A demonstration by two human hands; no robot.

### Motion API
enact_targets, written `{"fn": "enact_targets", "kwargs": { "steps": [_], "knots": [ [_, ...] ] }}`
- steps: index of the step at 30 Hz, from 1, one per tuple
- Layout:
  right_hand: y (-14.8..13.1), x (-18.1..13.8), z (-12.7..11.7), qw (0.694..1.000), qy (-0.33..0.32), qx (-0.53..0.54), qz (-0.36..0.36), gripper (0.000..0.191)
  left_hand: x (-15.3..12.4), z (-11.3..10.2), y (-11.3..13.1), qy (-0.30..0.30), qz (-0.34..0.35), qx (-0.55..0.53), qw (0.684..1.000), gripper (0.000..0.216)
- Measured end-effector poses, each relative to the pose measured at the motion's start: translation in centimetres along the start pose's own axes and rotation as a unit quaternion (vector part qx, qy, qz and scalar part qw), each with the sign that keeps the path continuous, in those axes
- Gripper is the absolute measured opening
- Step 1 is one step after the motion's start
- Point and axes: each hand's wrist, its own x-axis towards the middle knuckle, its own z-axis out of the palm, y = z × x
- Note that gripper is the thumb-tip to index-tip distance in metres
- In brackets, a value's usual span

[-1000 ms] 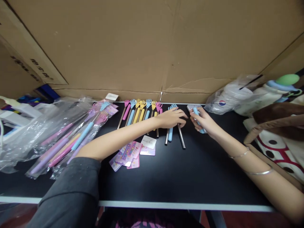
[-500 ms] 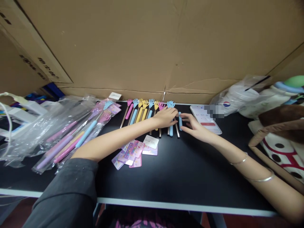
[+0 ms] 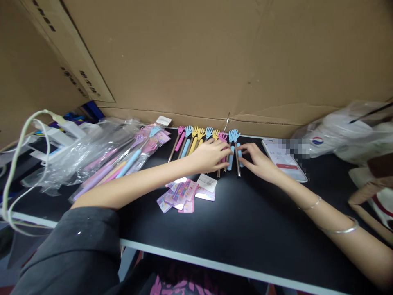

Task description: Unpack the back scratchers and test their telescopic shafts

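Observation:
A row of back scratchers (image 3: 193, 144) lies on the black table, with hand-shaped pink, blue and yellow heads, metal rods and coloured grips. My left hand (image 3: 213, 156) rests across the right part of the row, fingers spread and partly hiding the scratchers. At the right end is a blue back scratcher (image 3: 240, 152). My right hand (image 3: 257, 162) touches its handle from the right side with the fingertips and thumb, which are apart. Just in front of the row are purple-pink cards (image 3: 179, 196) in a loose pile, with a white card (image 3: 206, 182) beside them.
Clear plastic packages (image 3: 119, 162) with more scratchers lie on the left, near a white cable (image 3: 12, 176). A phone (image 3: 285, 162) lies right of my right hand. Behind it is a bagged cup (image 3: 325, 137). A cardboard wall (image 3: 184, 61) closes off the back.
The view has swung left, so everything sits further right. My left hand has its fingers spread over the scratchers; the right hand stays at the end scratcher, which sits closer to its neighbour.

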Motion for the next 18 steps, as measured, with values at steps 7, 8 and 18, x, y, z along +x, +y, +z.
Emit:
{"fn": "enact_targets", "kwargs": {
  "steps": [7,8,18],
  "knots": [
    [-1.7,-0.2,-1.0,0.985,0.020,-0.151,-0.077,0.023,-12.1,-7.0,-4.2,-0.051,-0.171,0.097,0.979,0.040],
    [-2.1,-0.2,-0.9,0.981,0.022,-0.172,-0.090,0.022,-14.2,-7.5,-4.8,-0.063,-0.223,0.119,0.965,0.044],
    [-6.6,0.8,0.3,0.954,0.041,-0.249,-0.163,0.017,-22.1,-6.3,-4.7,-0.043,-0.388,0.174,0.904,0.038]
  ]
}}
